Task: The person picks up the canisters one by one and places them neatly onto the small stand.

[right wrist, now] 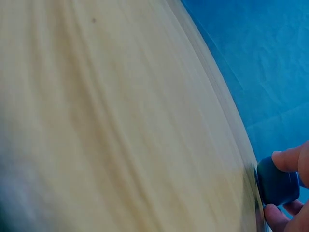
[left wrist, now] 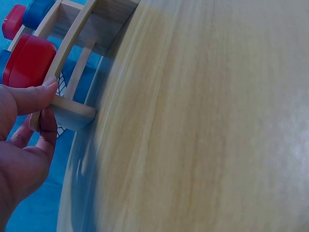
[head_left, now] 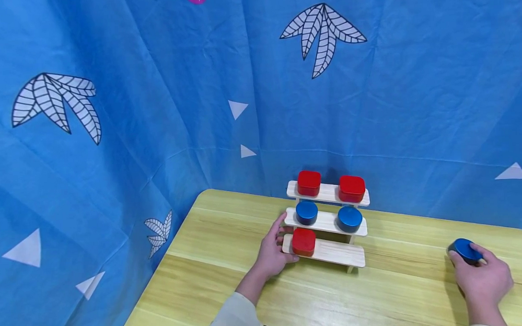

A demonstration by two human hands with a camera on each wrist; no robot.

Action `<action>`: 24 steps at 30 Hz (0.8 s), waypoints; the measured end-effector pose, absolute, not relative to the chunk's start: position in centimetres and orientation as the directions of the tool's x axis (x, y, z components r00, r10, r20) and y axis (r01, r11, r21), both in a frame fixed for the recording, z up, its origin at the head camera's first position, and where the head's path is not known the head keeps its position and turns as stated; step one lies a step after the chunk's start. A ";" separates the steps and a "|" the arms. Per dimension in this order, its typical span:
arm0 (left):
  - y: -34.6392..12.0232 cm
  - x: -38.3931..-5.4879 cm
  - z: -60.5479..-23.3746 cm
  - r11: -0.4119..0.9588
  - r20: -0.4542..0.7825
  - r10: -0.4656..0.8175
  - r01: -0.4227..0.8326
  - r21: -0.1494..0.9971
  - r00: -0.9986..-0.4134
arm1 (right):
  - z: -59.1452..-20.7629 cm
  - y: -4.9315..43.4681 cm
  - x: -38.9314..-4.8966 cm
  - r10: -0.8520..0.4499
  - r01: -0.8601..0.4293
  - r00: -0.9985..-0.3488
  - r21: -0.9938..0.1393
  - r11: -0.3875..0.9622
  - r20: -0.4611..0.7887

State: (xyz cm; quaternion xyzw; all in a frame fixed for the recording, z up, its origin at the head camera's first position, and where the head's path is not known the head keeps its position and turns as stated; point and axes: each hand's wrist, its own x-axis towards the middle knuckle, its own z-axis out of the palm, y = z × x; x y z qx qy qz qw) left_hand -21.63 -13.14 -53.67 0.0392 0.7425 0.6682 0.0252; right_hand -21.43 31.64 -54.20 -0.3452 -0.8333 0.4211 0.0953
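A three-step wooden display stand (head_left: pixel 339 253) stands at the back of the table. Its left end, at the lowest step, is held by my left hand (head_left: pixel 270 254); in the left wrist view the thumb lies along the board's edge and the fingers curl beneath it. Close to that thumb, a red squarish tin (head_left: pixel 304 242) sits on the lowest step's left side. Far to the right, my right hand (head_left: pixel 485 275) pinches a round blue tin (head_left: pixel 464 248) between thumb and fingers, at or just above the tabletop; I cannot tell if it touches.
On the middle step are two round blue tins, a left one (head_left: pixel 307 212) and a right one (head_left: pixel 349 219). The top step bears two red tins, one left (head_left: pixel 309 183) and one right (head_left: pixel 351 188). A blue patterned curtain (head_left: pixel 198 88) hangs behind the wood-grain table (head_left: pixel 403 282).
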 end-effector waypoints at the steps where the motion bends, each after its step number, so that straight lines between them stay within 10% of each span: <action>1: -13.2 -21.6 -53.7 0.101 0.016 0.094 0.025 0.995 -0.995 | -54.2 31.6 -21.4 0.653 0.496 -0.745 -0.768 0.405 -0.137; 24: -13.1 -21.6 -53.6 0.107 0.016 0.092 0.026 0.994 -0.996 | -54.1 30.7 -20.3 0.605 0.465 -0.787 -0.763 0.448 -0.124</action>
